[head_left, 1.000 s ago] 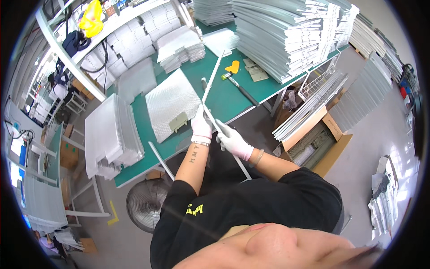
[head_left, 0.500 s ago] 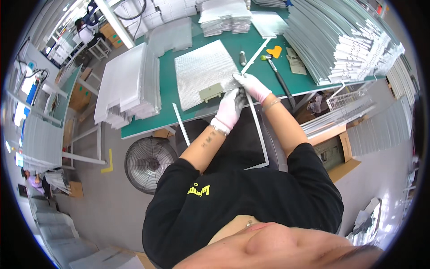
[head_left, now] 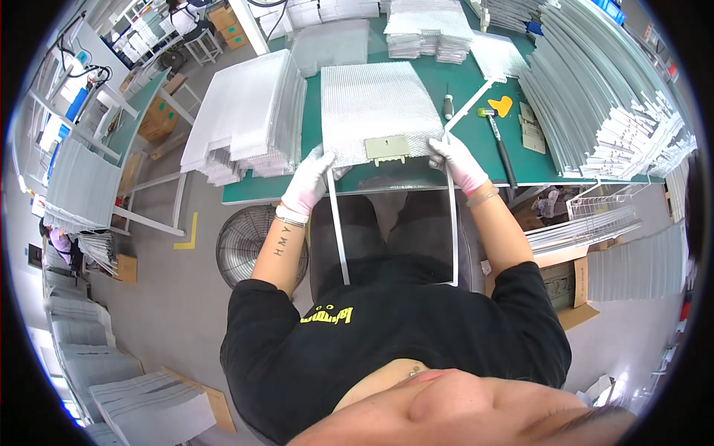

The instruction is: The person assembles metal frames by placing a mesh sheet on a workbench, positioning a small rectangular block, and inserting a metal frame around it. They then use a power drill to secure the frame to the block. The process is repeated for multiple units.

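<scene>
A silver mesh panel [head_left: 379, 100] lies at the table's front edge, a beige plastic plate [head_left: 387, 148] set at its near edge. A thin white frame [head_left: 338, 227] reaches from the panel back to my torso, with two bars running side by side. Another of its bars angles out over the table to the far right. My left hand [head_left: 309, 180] is closed around the left bar at the panel's near left corner. At the near right corner my right hand [head_left: 460, 163] grips the right bar, touching the panel's edge. Both hands wear white gloves; some fingertips are hidden beneath.
Stacked mesh panels [head_left: 242, 111] stand at the left, with another stack [head_left: 428, 30] at the back. A screwdriver [head_left: 448, 105], a hammer [head_left: 500, 145], an orange piece [head_left: 500, 106] and beige plates [head_left: 532, 128] lie to the right, beside bundled strips [head_left: 595, 89]. A fan [head_left: 253, 245] stands below.
My hands have parted; the left moved from beside the right to the panel's left corner. The panel has turned squarer to me, and the frame's left bar is now in my left hand.
</scene>
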### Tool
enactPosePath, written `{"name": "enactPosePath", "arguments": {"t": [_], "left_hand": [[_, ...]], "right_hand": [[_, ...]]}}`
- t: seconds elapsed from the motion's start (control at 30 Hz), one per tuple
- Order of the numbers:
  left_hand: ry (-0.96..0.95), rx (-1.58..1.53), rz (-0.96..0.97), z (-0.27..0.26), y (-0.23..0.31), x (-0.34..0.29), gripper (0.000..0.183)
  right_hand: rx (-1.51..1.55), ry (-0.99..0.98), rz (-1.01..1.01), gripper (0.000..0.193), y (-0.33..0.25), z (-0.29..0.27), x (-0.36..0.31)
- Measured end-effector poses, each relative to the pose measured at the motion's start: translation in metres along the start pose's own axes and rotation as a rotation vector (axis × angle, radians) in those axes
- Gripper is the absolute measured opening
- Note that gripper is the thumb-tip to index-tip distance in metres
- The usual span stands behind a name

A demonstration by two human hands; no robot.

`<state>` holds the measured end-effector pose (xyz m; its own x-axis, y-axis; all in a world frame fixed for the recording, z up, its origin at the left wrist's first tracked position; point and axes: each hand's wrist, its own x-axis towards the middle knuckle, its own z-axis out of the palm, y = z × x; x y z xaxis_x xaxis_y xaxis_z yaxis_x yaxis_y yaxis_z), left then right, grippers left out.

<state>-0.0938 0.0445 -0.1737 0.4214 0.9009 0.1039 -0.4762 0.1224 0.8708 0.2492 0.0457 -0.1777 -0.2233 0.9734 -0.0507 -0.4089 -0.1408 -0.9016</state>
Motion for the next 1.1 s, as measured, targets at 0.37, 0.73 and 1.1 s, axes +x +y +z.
{"name": "enactPosePath", "arguments": {"t": [0.37,0.73,1.1], "left_hand": [[0.419,0.347,0.454,0.101,0.039,-0.027,0.065],[0.476,0.094,0.609,0.123,0.105,-0.061,0.056],[0.275,0.35,0.687,0.107,0.133,0.041,0.031]], "right_hand": [[-0.13,0.015,-0.235,0.02,-0.055,0.038,-0.056],[-0.545,0.2,-0.562,0.028,-0.129,0.11,-0.06],[-0.542,0.45,-1.057,0.028,-0.137,0.087,0.015]]}}
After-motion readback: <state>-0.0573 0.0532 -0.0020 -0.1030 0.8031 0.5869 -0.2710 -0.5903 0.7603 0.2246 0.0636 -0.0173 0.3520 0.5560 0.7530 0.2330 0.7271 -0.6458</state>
